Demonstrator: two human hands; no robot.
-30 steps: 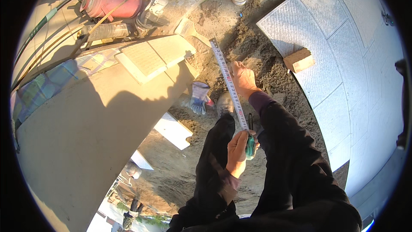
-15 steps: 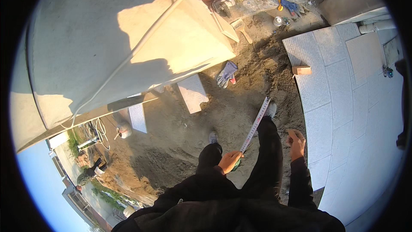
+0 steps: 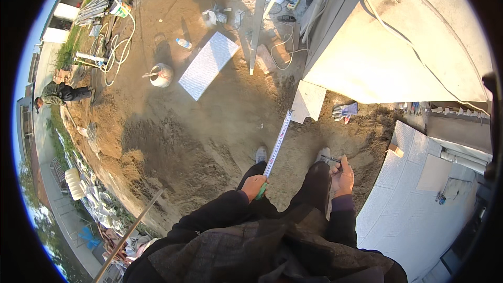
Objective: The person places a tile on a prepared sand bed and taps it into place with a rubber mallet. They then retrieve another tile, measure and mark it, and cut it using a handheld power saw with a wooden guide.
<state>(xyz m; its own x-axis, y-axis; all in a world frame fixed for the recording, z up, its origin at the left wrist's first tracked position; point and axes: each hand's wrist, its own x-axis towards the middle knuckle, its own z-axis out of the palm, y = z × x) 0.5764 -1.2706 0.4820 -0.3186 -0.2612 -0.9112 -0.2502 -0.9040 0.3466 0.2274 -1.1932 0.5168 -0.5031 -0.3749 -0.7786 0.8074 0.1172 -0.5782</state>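
Extending far over the soil (image 3: 225, 126), the tape measure (image 3: 279, 143) is clamped in the fingers of the left hand (image 3: 253, 186), seemingly to steady it; a dark pen-like tool (image 3: 329, 158) is pinched by the right hand (image 3: 343, 179).

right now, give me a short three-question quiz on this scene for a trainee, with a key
1. Which hand holds the extended tape measure?
2. True or false: the right hand is empty.
3. In the picture, the tape's free end is closest to: a) white bucket; b) pale slab; c) orange brick.

Key:
1. The left hand.
2. False; it holds a slim, dark pen-like tool.
3. b.
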